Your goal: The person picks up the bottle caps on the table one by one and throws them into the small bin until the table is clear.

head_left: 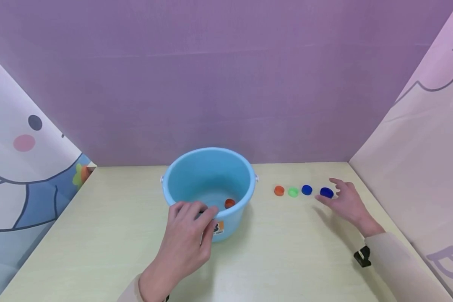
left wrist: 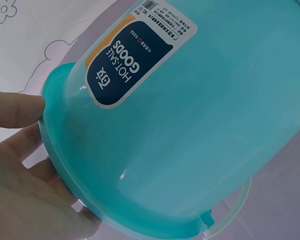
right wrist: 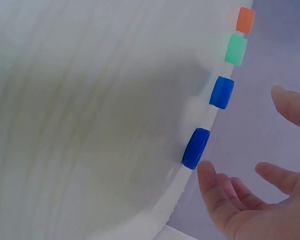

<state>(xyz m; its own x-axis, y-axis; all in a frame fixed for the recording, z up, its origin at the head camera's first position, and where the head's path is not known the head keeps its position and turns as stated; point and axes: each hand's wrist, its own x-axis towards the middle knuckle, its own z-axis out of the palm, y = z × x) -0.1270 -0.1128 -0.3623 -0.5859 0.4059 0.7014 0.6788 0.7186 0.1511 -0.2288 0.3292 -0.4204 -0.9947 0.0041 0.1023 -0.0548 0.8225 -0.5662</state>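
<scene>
A light blue bucket point(head_left: 207, 153) stands upright on the table, and a red-orange bottle cap point(head_left: 229, 203) lies inside it. My left hand point(head_left: 188, 237) holds its near rim, with the fingers curled over the edge; the left wrist view shows the hand point(left wrist: 30, 170) along the rim beside a label point(left wrist: 130, 60). My right hand point(head_left: 347, 203) is spread around the larger blue cap point(head_left: 326, 192). In the right wrist view a fingertip point(right wrist: 206, 172) is close to that cap point(right wrist: 196, 148); contact is hard to tell.
Left of the larger blue cap, a smaller blue cap point(head_left: 307, 190), a green cap point(head_left: 293, 192) and an orange cap point(head_left: 279, 191) lie in a row on the pale table point(head_left: 279, 260). A purple panel point(head_left: 226, 84) rises behind, with printed panels on both sides.
</scene>
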